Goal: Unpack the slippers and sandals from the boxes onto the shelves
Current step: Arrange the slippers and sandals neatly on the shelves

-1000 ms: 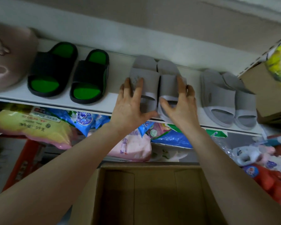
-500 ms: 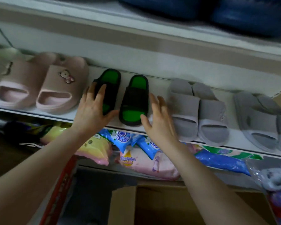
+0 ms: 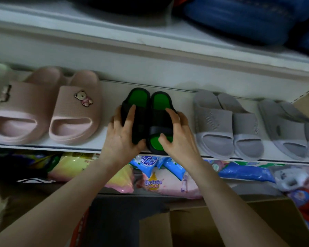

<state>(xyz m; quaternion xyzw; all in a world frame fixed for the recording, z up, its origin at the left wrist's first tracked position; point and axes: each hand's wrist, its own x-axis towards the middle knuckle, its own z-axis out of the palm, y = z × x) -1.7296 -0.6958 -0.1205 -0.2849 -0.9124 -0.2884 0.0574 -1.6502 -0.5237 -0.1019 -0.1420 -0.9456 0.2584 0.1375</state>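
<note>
black-and-green slippers [image 3: 147,120]: mid-shelf [image 3: 107,145], toes at front edge | left hand [image 3: 122,134], right hand [image 3: 177,138]: each grips one slipper, squeezing them together, probably to tidy the pair

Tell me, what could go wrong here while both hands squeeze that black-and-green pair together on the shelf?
The black-and-green slippers sit with their toes at the shelf's front edge; a pull from the left hand or right hand could tip them off toward the cardboard box below.

The right slipper leans against the left one, so on release it might flop sideways.

A shove to the right could bump the grey slippers close by.
</note>
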